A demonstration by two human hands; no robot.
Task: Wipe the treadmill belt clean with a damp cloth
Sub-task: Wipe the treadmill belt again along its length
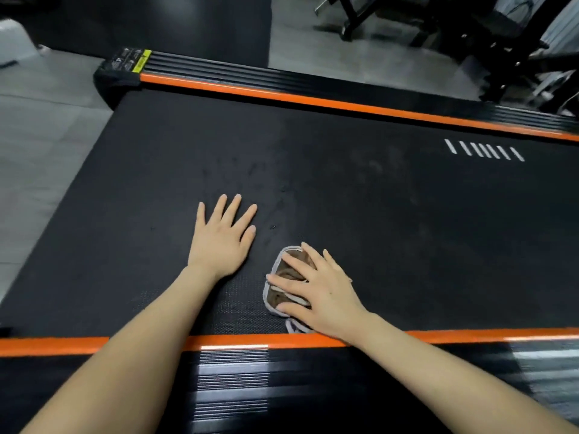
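- The treadmill belt point(376, 214) is a black, textured surface that fills the middle of the view. Every place below is given from it.
- The left hand point(222, 239) lies palm down on the belt, left of the belt's middle. Its fingers are straight and fanned apart, and it holds nothing.
- The right hand point(322, 292) is also palm down, on the near part of the belt. It presses flat on the cloth point(279, 296) with its fingers extended and spread rather than curled round the fabric.
- The cloth is brown with a pale grey edging and is bunched into folds. It lies on the belt just short of the belt's near edge. Most of it is covered by the right hand, and only its left side and a lower corner show.
- The two hands are close together but do not touch. The left is farther onto the belt than the right.
- An orange strip point(470, 335) borders the belt's near edge, with a ribbed black side rail point(313, 386) outside it. Both forearms cross this rail.
- A second orange strip point(313, 100) runs along the belt's far edge.
- White slanted stripes point(484, 150) are printed on the belt towards its far right.
- Faint smudges show on the belt beyond the hands.
- Grey floor point(47, 136) lies beyond the belt's left end.
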